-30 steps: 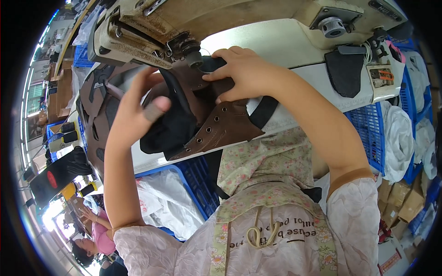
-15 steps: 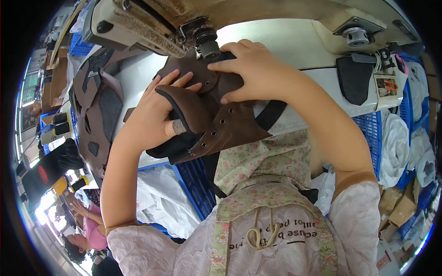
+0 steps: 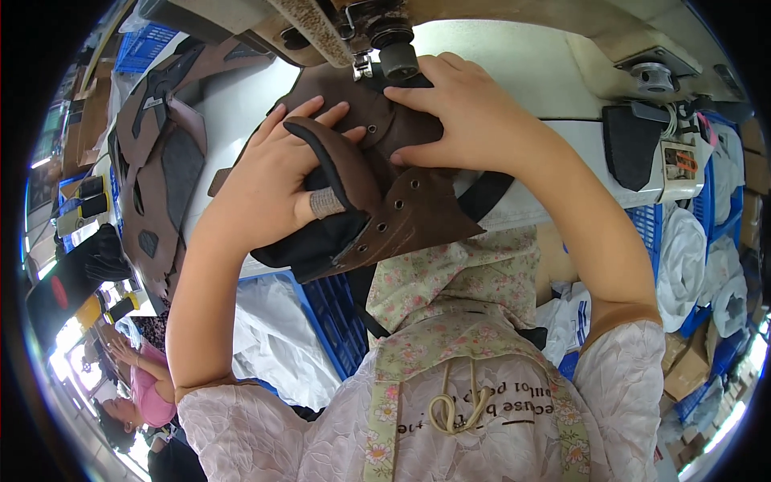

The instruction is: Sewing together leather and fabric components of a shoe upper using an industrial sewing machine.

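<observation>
A dark brown leather shoe upper (image 3: 418,217) with metal eyelets and black padded lining lies on the sewing machine bed, its far part beneath the presser foot (image 3: 363,67). My left hand (image 3: 269,181) grips it from the left, fingers spread over the leather. The left thumb, wrapped in a beige band, reaches into the lined opening under the padded collar. From the right, my right hand (image 3: 474,116) holds the upper close to the presser foot, its thumb and forefinger apart on the leather. What lies under the right palm is hidden.
Overhead runs the sewing machine head (image 3: 498,12). Brown cut leather pieces (image 3: 157,177) pile up at the left of the white table (image 3: 554,189). A black flat piece (image 3: 630,145) lies at the right. Blue crates (image 3: 333,317) with white bags stand below. Another person (image 3: 144,394) sits at lower left.
The view has shifted slightly, so the machine head sits higher and farther right in it. Both hands remain on the shoe upper, and its collar stands a little differently beside my left thumb.
</observation>
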### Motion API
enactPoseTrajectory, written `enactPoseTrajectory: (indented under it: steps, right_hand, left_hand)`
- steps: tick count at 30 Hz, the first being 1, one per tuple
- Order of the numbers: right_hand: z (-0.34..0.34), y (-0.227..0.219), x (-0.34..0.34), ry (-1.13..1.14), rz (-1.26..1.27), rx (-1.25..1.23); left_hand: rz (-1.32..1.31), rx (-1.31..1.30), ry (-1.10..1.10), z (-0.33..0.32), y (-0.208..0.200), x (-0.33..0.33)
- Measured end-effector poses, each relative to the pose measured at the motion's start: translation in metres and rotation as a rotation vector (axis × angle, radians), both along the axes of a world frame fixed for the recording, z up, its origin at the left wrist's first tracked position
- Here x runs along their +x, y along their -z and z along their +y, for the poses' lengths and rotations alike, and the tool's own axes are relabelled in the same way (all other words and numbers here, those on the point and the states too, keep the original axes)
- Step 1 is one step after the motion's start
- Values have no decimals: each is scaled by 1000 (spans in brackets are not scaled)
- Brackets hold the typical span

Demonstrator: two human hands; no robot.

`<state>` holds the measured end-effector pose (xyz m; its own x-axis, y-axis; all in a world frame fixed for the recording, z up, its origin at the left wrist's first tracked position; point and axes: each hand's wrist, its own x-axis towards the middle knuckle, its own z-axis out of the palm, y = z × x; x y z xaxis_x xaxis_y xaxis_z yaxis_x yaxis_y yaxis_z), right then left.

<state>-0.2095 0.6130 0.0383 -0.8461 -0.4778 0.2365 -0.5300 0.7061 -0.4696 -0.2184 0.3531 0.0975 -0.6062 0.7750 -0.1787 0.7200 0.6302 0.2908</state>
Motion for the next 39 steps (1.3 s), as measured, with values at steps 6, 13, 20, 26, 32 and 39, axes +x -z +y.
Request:
enactPoseTrajectory:
  steps: [6,13,20,26,32,39]
  right_hand:
    - [0,4,1,5,20,-2]
    - [1,3,0,-25,75,7]
    - [1,5,-2,-43,100,-20]
    - [-2,6,-4,-23,99,-1]
    - [-1,8,-6,-18,102,-11]
    - [-5,6,-5,-7,59,-19]
  left_hand:
    - [5,-9,-1,-1,2,-1]
    - [-4,-17,-3,0,1,-3]
    - [11,-15,0,-3,3,-5]
    - [-25,39,19,-5,4,-15]
    - [-54,49,4,-6,5,-20]
    - [-120,77,18,-10,6,-28]
